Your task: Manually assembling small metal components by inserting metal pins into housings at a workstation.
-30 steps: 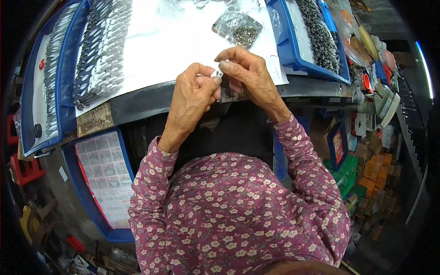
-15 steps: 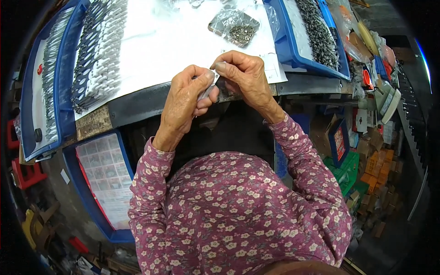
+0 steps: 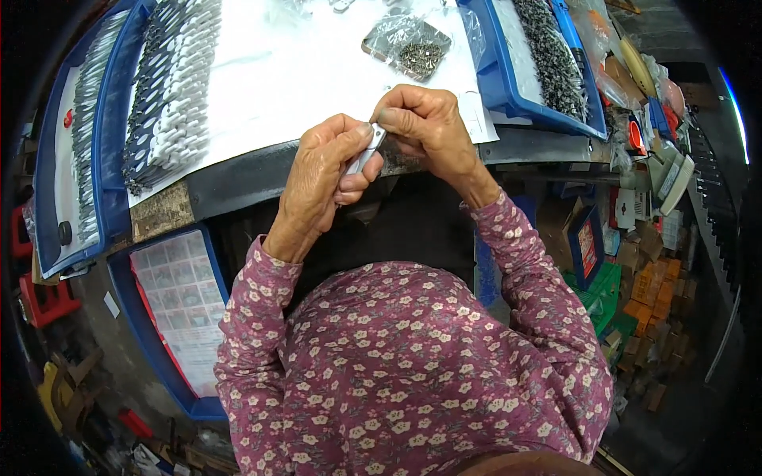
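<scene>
My left hand is closed round a small light-grey handle-like piece with a small hole near its upper end, thumb pressed on top. At that upper end, the thumb and forefinger of my right hand are pinched together. Whatever sits between those right fingertips is too small or hidden to make out. Both hands are over the table's front edge. Beyond them on white paper lies a dark tray with a heap of small brassy metal parts and clear plastic film.
Rows of grey and dark handle pieces are stacked on the left. Beside them stands a blue bin of slim metal parts. A blue bin at right holds many small dark parts. Below the table, a blue crate stands at left.
The grey piece has tilted slightly and shows more between my hands. My right hand has shifted a little, still pinched at the piece's upper end.
</scene>
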Motion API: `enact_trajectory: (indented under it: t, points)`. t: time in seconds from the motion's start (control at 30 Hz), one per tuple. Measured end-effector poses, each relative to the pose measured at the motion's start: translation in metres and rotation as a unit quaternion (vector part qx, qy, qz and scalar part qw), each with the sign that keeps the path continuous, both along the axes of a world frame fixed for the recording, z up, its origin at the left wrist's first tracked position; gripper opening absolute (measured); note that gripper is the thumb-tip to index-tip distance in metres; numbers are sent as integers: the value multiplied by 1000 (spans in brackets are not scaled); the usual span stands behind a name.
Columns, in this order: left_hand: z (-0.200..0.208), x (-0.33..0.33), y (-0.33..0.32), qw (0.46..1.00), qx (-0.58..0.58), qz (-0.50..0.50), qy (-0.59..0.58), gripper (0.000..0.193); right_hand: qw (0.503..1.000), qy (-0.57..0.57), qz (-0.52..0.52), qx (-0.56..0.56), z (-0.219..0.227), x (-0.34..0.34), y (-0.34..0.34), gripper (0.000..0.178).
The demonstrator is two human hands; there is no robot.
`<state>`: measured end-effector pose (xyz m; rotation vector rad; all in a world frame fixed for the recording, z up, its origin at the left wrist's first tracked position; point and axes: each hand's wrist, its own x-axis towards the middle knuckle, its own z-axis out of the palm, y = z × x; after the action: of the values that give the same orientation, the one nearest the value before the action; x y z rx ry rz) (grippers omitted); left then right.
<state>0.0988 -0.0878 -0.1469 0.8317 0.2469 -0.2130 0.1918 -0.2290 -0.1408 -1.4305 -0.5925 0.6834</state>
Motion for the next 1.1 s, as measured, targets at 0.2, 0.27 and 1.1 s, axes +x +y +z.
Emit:
enact_trajectory:
  t: [0.2, 0.27, 1.1]
  points:
    - [0, 2, -3, 1000, -9, 6, -11, 18, 998, -50, -46, -11, -1, -4, 2, 13]
    - [-1, 2, -2, 1000, -7, 5, -6, 17, 996, -66, -58, -13, -4, -7, 2, 13]
    - [0, -6, 24, 996, 85, -14, -18, 16, 971, -209, 74, -93, 19, -2, 14, 16]
